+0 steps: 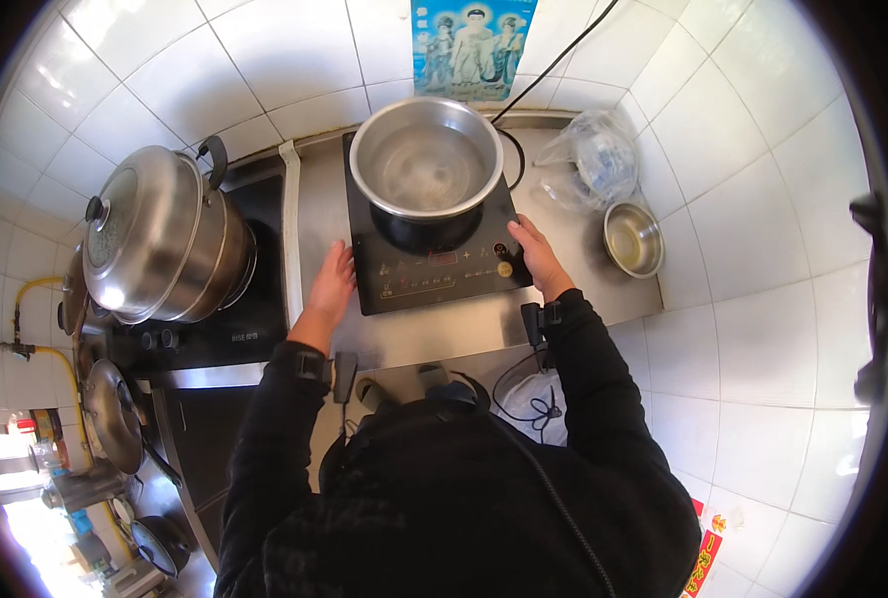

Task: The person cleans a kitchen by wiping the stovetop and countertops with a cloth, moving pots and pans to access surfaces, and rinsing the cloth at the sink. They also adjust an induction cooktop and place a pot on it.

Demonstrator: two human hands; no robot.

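A black induction cooker (444, 280) lies slightly turned on the steel counter. On its rear part stands a round metal pot (426, 209) with clear water (429, 168) inside and no lid. My left hand (330, 280) is against the cooker's left edge, its fingers pointing away from me. At the front right corner, my right hand (537, 254) grips the right edge, its thumb reaching the top. Between my hands is the control panel, with printed markings and a small display (444, 259).
A large lidded steamer pot (164, 232) sits on the black gas stove (212, 347) at left. To the right are a clear plastic bag (601, 157) and a small metal bowl (633, 239). A black cable (556, 63) runs up the tiled wall behind the cooker.
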